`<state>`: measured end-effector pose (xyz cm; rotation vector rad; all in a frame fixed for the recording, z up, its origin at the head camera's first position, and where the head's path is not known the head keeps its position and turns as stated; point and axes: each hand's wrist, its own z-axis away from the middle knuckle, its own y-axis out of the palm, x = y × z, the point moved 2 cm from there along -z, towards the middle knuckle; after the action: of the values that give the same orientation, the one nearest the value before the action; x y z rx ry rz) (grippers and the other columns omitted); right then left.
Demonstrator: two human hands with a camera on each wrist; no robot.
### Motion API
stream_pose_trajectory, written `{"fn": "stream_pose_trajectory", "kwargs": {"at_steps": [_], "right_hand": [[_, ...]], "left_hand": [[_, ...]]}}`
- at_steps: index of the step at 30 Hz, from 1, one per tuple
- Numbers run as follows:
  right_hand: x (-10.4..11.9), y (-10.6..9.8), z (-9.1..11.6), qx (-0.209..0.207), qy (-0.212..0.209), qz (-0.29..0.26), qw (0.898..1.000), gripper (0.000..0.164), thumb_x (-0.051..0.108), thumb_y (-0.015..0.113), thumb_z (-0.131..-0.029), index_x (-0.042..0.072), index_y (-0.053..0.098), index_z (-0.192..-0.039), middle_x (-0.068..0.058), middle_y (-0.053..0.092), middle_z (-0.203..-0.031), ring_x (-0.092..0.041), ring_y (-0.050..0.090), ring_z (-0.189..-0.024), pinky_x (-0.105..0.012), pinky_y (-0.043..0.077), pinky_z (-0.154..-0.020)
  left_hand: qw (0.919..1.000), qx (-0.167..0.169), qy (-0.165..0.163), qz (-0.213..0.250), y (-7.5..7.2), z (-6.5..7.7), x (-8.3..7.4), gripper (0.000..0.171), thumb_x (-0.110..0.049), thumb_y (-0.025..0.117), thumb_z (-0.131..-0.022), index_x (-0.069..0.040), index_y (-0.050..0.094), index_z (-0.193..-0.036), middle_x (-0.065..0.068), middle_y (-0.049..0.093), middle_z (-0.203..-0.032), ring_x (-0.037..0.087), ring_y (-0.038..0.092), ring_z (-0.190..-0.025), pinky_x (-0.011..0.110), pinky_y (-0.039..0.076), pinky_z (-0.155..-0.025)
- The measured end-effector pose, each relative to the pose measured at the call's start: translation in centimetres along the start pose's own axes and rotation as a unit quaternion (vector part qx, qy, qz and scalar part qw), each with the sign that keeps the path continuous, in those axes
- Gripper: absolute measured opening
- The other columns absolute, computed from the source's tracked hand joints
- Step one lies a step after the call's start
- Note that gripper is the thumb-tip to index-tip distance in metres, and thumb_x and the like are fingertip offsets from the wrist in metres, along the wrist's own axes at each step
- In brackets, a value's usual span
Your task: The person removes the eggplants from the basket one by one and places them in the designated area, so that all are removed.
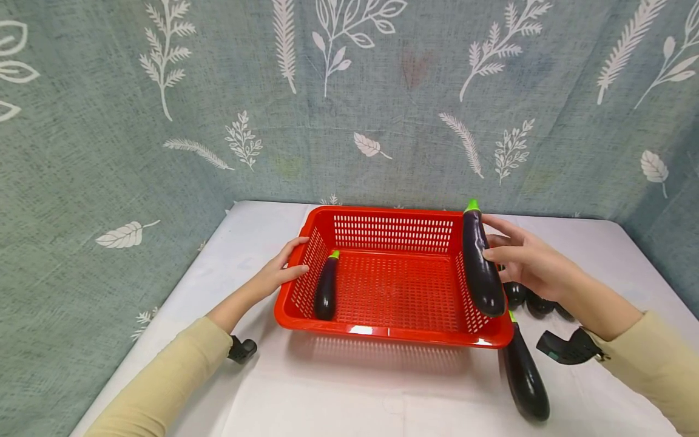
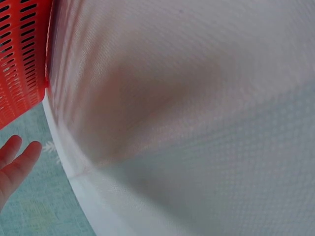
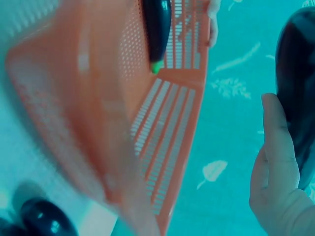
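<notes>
My right hand (image 1: pixel 526 255) grips a dark purple eggplant (image 1: pixel 480 264) with a green stem end, above the right side of a red plastic basket (image 1: pixel 404 335). In the right wrist view, fingers (image 3: pixel 278 142) lie along that eggplant's side. A second eggplant (image 1: pixel 326 288) lies inside the basket, along its left wall. My left hand (image 1: pixel 273 273) is at the basket's left rim, its fingers and thumb extended. Close by in the left wrist view, two fingertips (image 2: pixel 29 152) show near the perforated basket wall (image 2: pixel 22 59); contact is hard to judge.
Outside the basket, another eggplant (image 1: pixel 526 376) lies at the front right. Several dark, shiny ones (image 1: pixel 537 303) are partly hidden behind my right hand and forearm. A white cloth (image 1: pixel 327 394) covers the table, and a patterned grey-green curtain (image 1: pixel 349 152) hangs behind and at the sides.
</notes>
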<state>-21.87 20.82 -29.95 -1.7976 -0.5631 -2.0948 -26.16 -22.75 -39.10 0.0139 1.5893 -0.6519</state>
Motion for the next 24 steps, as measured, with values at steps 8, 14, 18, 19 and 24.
{"fn": "stream_pose_trajectory", "kwargs": {"at_steps": [8, 14, 18, 19, 24], "right_hand": [[-1.5, -2.7, 2.2, 0.002, -0.007, -0.016, 1.000, 0.065, 0.004, 0.045, -0.092, 0.021, 0.013, -0.146, 0.008, 0.056, -0.119, -0.016, 0.061, -0.100, -0.040, 0.053, -0.078], [-2.9, -4.4, 3.8, -0.015, 0.013, -0.009, 1.000, 0.066, 0.005, 0.044, -0.092, 0.021, 0.010, -0.147, 0.015, 0.055, -0.117, -0.014, 0.061, -0.100, -0.039, 0.054, -0.078], [-3.7, -5.5, 4.9, -0.038, 0.035, 0.018, 0.998, 0.065, 0.008, 0.045, -0.092, 0.026, 0.013, -0.146, 0.021, 0.052, -0.115, -0.011, 0.060, -0.099, -0.038, 0.053, -0.078], [-4.0, -5.7, 5.2, -0.041, 0.039, 0.025, 0.998, 0.063, 0.009, 0.046, -0.092, 0.029, 0.017, -0.144, 0.022, 0.051, -0.115, -0.010, 0.060, -0.099, -0.038, 0.053, -0.078], [-5.4, -6.9, 6.5, -0.024, 0.029, 0.006, 0.999, 0.051, 0.006, 0.044, -0.093, 0.037, 0.035, -0.131, 0.022, 0.053, -0.117, -0.011, 0.060, -0.099, -0.037, 0.052, -0.078]], "left_hand": [[1.0000, 0.000, 0.004, 0.000, -0.1, -0.1, 0.1, 0.061, -0.021, 0.051, -0.090, -0.016, 0.020, -0.143, 0.022, 0.034, -0.133, 0.033, 0.050, -0.107, 0.040, 0.052, -0.081], [1.0000, -0.002, -0.001, 0.000, 0.0, 0.0, 0.0, 0.060, -0.022, 0.051, -0.090, -0.018, 0.020, -0.142, 0.022, 0.035, -0.132, 0.034, 0.049, -0.107, 0.040, 0.052, -0.081], [1.0000, -0.002, -0.003, 0.001, 0.0, -0.1, 0.0, 0.060, -0.022, 0.051, -0.091, -0.018, 0.020, -0.142, 0.022, 0.035, -0.133, 0.035, 0.049, -0.107, 0.041, 0.052, -0.081], [1.0000, -0.002, -0.003, 0.000, 0.0, -0.1, 0.0, 0.060, -0.022, 0.051, -0.091, -0.018, 0.020, -0.142, 0.022, 0.035, -0.133, 0.035, 0.050, -0.107, 0.040, 0.052, -0.081], [1.0000, 0.000, 0.000, 0.000, 0.0, -0.1, 0.2, 0.060, -0.021, 0.051, -0.091, -0.017, 0.020, -0.142, 0.022, 0.034, -0.133, 0.035, 0.050, -0.108, 0.040, 0.053, -0.081]]}}
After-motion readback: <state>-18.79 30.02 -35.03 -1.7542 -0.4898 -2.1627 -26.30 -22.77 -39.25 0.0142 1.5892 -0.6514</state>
